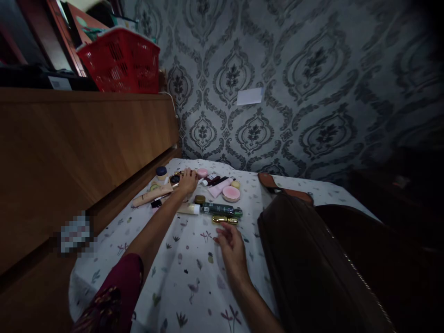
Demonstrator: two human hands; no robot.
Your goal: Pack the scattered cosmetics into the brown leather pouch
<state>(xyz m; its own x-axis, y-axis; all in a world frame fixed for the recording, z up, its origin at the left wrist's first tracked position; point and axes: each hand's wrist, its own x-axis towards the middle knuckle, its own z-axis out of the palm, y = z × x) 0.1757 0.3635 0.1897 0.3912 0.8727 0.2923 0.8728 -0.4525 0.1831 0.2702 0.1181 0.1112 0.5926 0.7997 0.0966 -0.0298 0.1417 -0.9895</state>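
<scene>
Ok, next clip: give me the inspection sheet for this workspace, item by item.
Surface: white printed cloth over a low surface.
Job's things: cosmetics cluster; left hand rests on items at its far edge; right hand hovers open near the gold tube and dark green bottle.
Clutter: round pink compact, pink tube, beige tube, brown bag.
Grippers: both hands bare, nothing gripped.
Cables: nothing seen.
Surroundings: wooden cabinet, red basket, patterned wallpaper.
</scene>
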